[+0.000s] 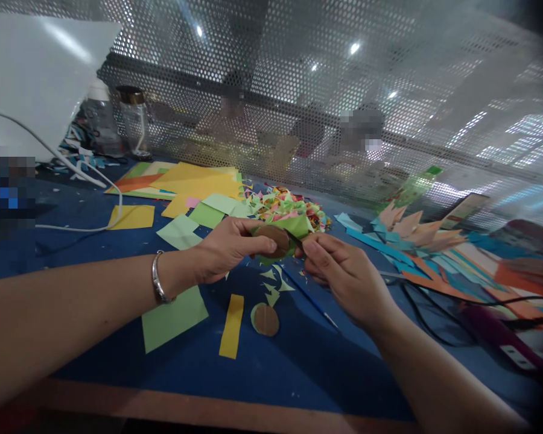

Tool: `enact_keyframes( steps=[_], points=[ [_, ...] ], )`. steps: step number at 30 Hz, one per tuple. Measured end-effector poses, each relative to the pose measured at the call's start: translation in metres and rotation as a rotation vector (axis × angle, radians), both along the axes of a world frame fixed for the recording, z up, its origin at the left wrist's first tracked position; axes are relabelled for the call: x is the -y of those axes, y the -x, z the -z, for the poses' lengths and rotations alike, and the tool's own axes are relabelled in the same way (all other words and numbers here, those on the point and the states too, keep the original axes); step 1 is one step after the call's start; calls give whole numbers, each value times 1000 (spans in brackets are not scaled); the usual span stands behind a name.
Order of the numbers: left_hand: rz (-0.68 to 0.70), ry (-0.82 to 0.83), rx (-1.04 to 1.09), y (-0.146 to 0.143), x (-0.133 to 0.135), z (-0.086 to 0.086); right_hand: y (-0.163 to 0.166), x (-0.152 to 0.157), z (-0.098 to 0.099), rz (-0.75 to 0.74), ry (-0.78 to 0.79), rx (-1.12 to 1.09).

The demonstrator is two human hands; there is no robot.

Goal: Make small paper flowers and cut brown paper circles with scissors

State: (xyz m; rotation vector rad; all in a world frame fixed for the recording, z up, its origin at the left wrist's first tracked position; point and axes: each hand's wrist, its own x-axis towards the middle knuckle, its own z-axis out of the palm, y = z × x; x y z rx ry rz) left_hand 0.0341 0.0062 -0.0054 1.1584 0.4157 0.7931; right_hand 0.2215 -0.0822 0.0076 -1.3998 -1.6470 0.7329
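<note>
My left hand [228, 247] pinches a brown round disc backed with light green paper [271, 238], holding it above the blue table mat [117, 241]. Against the disc's right edge, my right hand [344, 274] is closed around a small dark tool that I cannot make out. A silver bracelet [158, 280] circles my left wrist. Below the hands lie a second brown disc with a green rim [265, 318], small pale green trimmings [274, 283] and a thin blue stick [310, 298].
Yellow and green paper sheets [194, 184] and a heap of coloured scraps [285, 208] lie behind the hands. Blue and orange paper cut-outs [416, 244] spread at right, with black cables and a purple tool [498, 337]. A white cable [85, 175] and jars stand at left before a perforated metal screen.
</note>
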Motion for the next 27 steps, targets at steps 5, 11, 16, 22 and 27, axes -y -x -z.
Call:
enact_keyframes(
  steps=[5,11,16,22,27],
  points=[
    [-26,-56,-37,1,-1,1,-3,-1,1,4,-5,63],
    [-38,-54,-99,2,0,-1,-5,-1,2,-14,-19,97],
    [-6,-148,-151,5,-2,-1,-5,-1,2,-19,-31,108],
    [6,-206,-187,6,-4,-2,-3,0,0,-6,-32,121],
    [-1,-255,-198,6,-3,-3,-2,-1,-1,-15,-35,138]
  ],
)
